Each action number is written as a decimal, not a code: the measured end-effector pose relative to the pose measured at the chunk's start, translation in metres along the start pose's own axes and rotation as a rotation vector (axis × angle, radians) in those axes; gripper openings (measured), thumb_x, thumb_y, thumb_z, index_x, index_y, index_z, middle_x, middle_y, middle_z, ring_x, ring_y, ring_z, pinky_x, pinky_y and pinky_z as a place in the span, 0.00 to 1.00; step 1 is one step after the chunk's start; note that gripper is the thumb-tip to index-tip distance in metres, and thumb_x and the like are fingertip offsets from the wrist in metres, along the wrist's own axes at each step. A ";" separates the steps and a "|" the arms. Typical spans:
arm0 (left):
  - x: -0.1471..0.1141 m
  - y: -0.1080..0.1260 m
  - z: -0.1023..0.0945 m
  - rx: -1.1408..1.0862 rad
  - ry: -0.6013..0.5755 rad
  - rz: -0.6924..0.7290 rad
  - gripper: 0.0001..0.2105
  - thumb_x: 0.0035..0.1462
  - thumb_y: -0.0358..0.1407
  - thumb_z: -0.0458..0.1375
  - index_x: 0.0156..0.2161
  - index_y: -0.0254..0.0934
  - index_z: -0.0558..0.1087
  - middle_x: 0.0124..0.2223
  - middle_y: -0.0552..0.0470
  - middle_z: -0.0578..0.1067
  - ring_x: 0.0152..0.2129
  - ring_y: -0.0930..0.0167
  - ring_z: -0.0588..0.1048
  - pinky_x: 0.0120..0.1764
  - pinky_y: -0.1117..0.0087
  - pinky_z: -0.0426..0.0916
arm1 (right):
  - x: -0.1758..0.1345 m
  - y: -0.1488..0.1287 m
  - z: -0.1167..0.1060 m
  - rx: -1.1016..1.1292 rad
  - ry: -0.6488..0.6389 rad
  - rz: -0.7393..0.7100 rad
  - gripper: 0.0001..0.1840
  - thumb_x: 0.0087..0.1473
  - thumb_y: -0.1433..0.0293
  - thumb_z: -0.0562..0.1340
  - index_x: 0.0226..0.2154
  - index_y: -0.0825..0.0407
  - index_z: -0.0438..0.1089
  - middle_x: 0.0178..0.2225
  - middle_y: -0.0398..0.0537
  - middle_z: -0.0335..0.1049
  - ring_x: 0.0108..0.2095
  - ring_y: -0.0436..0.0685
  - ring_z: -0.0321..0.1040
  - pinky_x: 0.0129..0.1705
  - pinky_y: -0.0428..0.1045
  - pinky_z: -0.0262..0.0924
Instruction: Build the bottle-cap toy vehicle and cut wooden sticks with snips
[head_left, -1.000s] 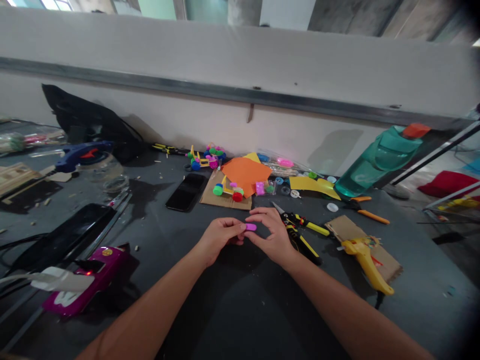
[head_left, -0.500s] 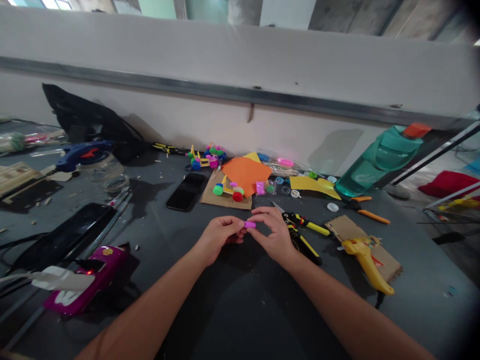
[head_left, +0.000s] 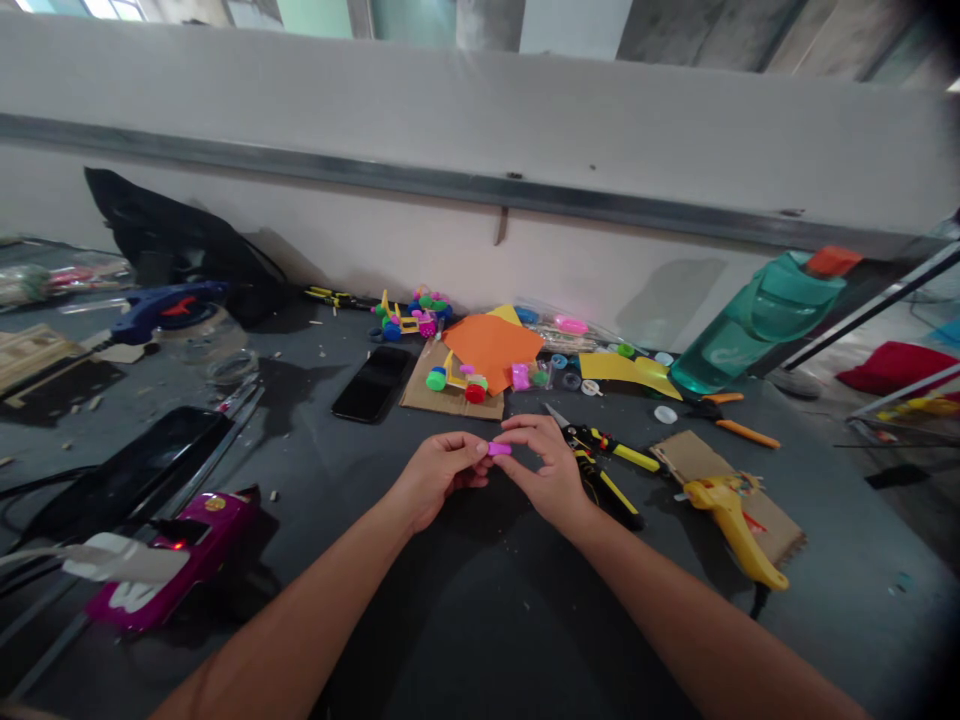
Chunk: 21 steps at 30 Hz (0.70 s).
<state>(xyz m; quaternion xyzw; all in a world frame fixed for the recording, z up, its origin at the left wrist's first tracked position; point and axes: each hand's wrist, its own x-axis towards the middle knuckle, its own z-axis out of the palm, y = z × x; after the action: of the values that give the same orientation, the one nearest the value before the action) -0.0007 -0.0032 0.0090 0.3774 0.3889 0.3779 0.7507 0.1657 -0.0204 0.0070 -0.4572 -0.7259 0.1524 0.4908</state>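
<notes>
- Centrally, a pink piece (head_left: 499,449) is pinched by the left hand (head_left: 450,470) above the surface (head_left: 484,620).
- Around it, the right hand (head_left: 541,466) is curved half-open, grip unclear.
- Apparently, grasping is done; handling seems unfinished, nothing seen attached.

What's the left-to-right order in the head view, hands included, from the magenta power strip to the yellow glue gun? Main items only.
Magenta power strip → black phone → left hand → small purple piece → right hand → yellow glue gun.
</notes>
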 end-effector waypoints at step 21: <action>-0.001 0.001 0.003 0.070 -0.008 0.029 0.11 0.44 0.40 0.64 0.29 0.32 0.74 0.25 0.53 0.71 0.23 0.76 0.69 0.31 0.72 0.67 | -0.001 0.001 0.001 -0.022 0.019 0.013 0.05 0.49 0.68 0.63 0.33 0.45 0.72 0.37 0.47 0.69 0.42 0.57 0.65 0.46 0.57 0.58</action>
<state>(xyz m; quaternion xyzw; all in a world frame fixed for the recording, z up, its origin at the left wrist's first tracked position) 0.0007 -0.0044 0.0115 0.4107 0.3933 0.3734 0.7329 0.1652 -0.0204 0.0057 -0.4689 -0.7197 0.1431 0.4916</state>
